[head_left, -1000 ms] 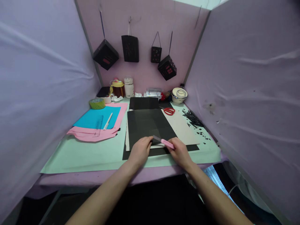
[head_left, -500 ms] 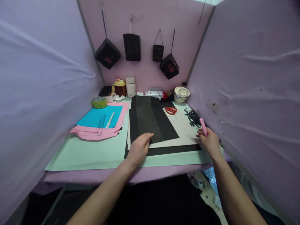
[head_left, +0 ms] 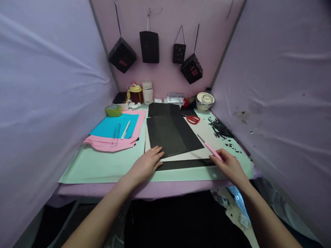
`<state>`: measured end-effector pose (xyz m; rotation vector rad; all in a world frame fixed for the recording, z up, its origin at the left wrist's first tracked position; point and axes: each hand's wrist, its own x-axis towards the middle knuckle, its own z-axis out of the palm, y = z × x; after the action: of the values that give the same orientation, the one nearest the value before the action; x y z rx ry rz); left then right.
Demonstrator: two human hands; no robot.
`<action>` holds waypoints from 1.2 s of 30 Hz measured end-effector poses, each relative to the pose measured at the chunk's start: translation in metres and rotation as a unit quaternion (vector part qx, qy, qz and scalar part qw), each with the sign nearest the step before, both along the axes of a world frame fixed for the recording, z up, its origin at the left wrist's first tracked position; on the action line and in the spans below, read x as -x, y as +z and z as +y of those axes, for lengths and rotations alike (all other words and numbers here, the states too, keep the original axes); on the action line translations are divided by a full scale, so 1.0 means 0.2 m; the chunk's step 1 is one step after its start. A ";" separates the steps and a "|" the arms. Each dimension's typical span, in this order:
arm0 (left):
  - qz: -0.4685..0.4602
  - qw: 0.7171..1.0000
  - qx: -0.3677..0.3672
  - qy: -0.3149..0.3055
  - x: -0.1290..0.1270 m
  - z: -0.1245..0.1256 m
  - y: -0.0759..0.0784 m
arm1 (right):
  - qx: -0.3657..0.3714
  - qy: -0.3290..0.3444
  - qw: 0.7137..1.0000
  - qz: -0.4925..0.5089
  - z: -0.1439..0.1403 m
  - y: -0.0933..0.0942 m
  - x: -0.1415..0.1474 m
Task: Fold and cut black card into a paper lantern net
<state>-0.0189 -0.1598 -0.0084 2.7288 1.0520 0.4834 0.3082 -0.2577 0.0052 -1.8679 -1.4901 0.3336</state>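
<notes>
Flat on the near left corner of a black paper sheet (head_left: 173, 134) lies my left hand (head_left: 146, 163), open with its fingers stretched out. The sheet shows fold lines and rests on a white board (head_left: 181, 156). Between the fingers of my right hand (head_left: 227, 165) is a pink-handled craft knife (head_left: 213, 152). Its blade points up and left, just right of the black sheet; I cannot tell whether it touches the board. Beyond the sheet's right side are red-handled scissors (head_left: 192, 119). Black paper scraps (head_left: 219, 129) are heaped at the right.
Blue paper (head_left: 108, 125) and pink paper (head_left: 103, 146) lie left, with a clear ruler (head_left: 116, 134) and a white pen (head_left: 126, 129) on top. Green tape (head_left: 113, 110), a white bottle (head_left: 148, 94) and a lidded bowl (head_left: 205, 103) stand behind. Black paper lanterns (head_left: 149, 47) hang above.
My right hand has moved left and turned the knife so its blade points toward the black sheet. My left hand has shifted left and flattened on the sheet's corner. The view has tilted slightly.
</notes>
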 end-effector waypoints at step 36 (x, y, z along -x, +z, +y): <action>-0.247 0.933 0.106 0.240 0.08 0.74 0.43 | 0.073 0.034 0.957 0.277 0.01 -0.08 0.21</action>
<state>-0.0356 -0.0111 0.0778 1.9860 1.5014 0.9970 0.2664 -0.2561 -0.0113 -1.6438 -1.1622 0.9374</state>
